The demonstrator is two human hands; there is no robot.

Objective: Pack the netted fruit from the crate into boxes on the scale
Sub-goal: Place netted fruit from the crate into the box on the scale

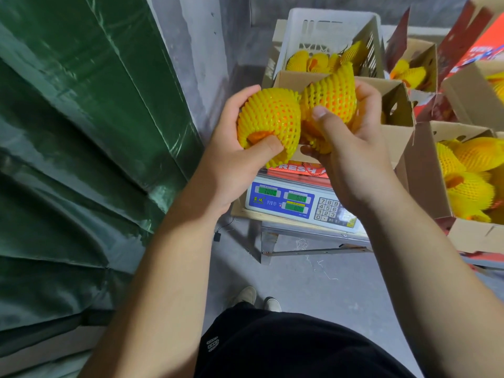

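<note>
Netted fruit in yellow foam mesh sleeves, orange skin showing through: one in left hand, one in right hand, each grip curled round its fruit, held touching above open cardboard box on blue-faced digital scale. Mid-transfer from white plastic crate. Next: lower both into box, check weight reading.

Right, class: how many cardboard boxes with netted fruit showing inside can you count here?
3. One box is at the top right beside the white crate, one is cut off by the right edge, and one stands right of the scale. More may be out of frame.
</note>
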